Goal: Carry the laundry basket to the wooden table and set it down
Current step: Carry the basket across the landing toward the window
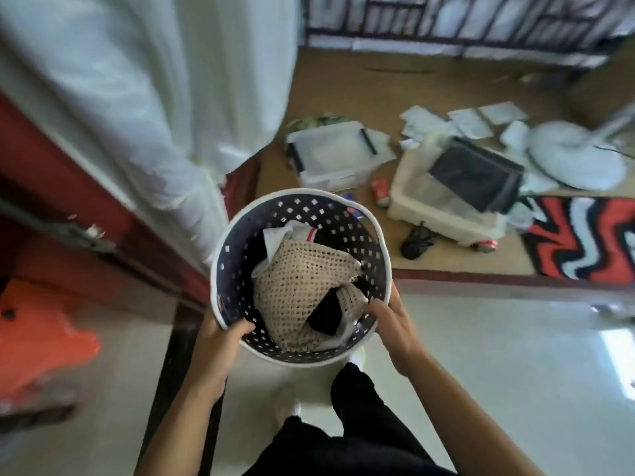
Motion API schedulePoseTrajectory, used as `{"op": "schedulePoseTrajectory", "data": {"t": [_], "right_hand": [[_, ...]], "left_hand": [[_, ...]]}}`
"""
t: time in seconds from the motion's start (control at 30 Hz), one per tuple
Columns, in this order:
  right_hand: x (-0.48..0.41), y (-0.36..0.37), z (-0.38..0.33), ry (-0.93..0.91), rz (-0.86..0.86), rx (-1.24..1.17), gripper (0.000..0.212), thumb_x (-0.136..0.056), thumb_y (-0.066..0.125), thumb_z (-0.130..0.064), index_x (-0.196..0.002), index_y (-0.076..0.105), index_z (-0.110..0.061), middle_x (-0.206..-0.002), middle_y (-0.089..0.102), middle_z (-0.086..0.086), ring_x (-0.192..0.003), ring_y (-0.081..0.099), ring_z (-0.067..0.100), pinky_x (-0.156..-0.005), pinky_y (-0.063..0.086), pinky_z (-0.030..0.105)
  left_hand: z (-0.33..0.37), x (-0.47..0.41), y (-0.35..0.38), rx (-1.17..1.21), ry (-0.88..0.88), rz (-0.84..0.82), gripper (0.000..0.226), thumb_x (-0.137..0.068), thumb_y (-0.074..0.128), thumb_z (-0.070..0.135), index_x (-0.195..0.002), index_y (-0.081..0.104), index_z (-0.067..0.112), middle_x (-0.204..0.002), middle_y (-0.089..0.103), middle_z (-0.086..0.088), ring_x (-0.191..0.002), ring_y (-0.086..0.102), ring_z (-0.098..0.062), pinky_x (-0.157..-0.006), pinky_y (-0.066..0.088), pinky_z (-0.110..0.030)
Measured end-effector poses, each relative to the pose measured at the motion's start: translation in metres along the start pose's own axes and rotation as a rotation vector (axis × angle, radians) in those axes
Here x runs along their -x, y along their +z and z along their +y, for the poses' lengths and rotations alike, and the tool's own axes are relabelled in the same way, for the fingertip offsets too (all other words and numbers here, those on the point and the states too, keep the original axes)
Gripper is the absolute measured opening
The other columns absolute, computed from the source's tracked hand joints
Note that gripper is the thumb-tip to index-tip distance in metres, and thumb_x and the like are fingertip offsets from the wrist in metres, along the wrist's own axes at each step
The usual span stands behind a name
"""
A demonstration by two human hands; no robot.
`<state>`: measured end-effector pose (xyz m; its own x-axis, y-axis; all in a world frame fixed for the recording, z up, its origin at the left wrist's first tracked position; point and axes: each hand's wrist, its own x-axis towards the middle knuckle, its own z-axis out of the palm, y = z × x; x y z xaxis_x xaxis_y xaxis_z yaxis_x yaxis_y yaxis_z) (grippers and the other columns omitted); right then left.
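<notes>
Dark perforated plastic, white rim: the laundry basket (302,273) is held off the floor, centre frame, in front of the person's body. Left hand (220,338) grips the near-left rim, fingers hooked inside the wall. Right hand (391,324) clamps the near-right rim, fingers curled over the edge. Inside: a beige mesh knit (302,286) on top of black and white garments. Pale tiled floor (481,372) underfoot. Beyond a dark threshold, a brown floor carries a clear storage bin (330,156), a cream tub (443,207), a red can (380,190) and a red-black-white rug (584,238). White curtain (137,80) at left. Frame is motion-blurred.
</notes>
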<state>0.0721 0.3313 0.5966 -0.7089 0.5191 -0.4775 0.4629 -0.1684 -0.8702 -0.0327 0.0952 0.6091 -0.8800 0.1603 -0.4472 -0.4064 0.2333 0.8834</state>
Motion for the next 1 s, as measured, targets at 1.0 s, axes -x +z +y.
{"op": "schedulePoseTrajectory", "data": {"t": [1.0], "right_hand": [[0.111, -0.614, 0.11, -0.134, 0.936, -0.512, 0.069, -0.078, 0.054, -0.018, -0.146, 0.052, -0.032, -0.118, 0.074, -0.012, -0.111, 0.07, 0.013, -0.092, 0.06, 0.037]], "left_hand": [[0.063, 0.19, 0.681, -0.251, 0.301, -0.898, 0.032, -0.079, 0.053, -0.012, -0.097, 0.065, 0.012, -0.07, 0.074, 0.007, -0.069, 0.068, -0.014, -0.058, 0.055, -0.023]]}}
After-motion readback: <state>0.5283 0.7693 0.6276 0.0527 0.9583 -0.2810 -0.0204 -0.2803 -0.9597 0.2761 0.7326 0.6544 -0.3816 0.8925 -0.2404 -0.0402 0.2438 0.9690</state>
